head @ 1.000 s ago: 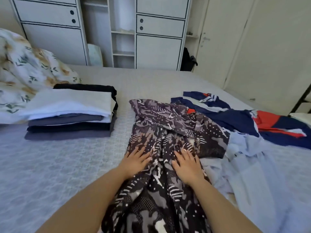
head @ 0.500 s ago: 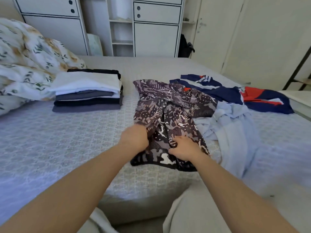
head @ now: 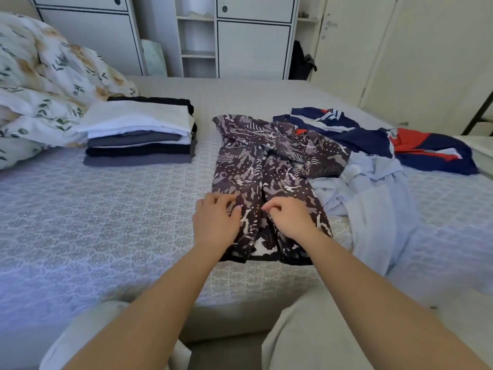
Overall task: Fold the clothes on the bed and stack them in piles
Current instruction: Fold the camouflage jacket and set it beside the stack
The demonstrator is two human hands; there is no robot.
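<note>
Working on the patterned garment (head: 266, 172) now, both hands down on its near end, close to the bed's (head: 106, 222) front edge. Left hand (head: 216, 222) lies on the cloth with fingers loosely bent; whether it pinches any fabric, I cannot tell. Right hand (head: 289, 218) has its fingers curled in, seemingly bunching the cloth, though the grip itself is hidden. One pile (head: 141, 137) stands finished toward the bed's left side, by the pillows (head: 45, 84), several folded pieces deep, white on top. This garment lies stretched lengthwise, not yet folded. Touching its right side sits a crumpled pale blue piece (head: 378, 204), and behind that a navy and red one (head: 416, 148) near the right edge. So, by my reckoning, roughly halfway: three pieces left.
</note>
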